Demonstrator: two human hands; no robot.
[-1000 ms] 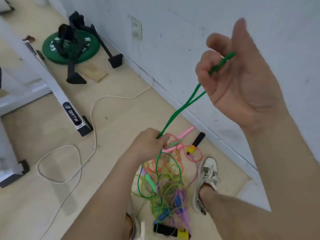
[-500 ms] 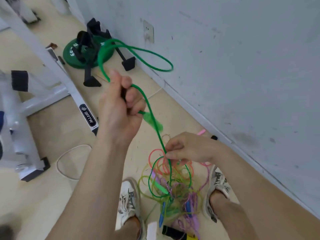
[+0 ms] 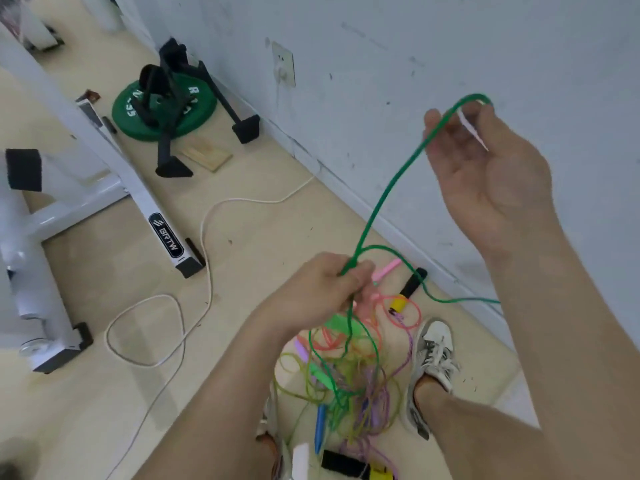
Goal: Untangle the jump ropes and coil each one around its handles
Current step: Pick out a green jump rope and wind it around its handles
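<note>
A dark green jump rope (image 3: 384,195) stretches between my hands. My left hand (image 3: 322,289) grips it low, just above a tangled pile of ropes (image 3: 349,368) on the floor. My right hand (image 3: 485,168) is raised near the wall, palm toward me, and pinches the rope's upper loop at its fingertips. A second strand loops from my left hand off to the right behind my right forearm. The pile holds pink, yellow-green, purple and green ropes, with a blue handle (image 3: 320,424), pink handles (image 3: 386,270) and a black and yellow handle (image 3: 407,291).
My shoes (image 3: 431,355) stand either side of the pile. A white cable (image 3: 204,237) snakes over the floor. A white machine frame (image 3: 114,174) stands at left, with a green weight plate (image 3: 164,112) and black stand by the wall. Another black and yellow handle (image 3: 353,467) lies at bottom.
My left hand has dropped from chest height to just above the pile. My right hand has risen from the pile toward the wall, drawing the green rope up.
</note>
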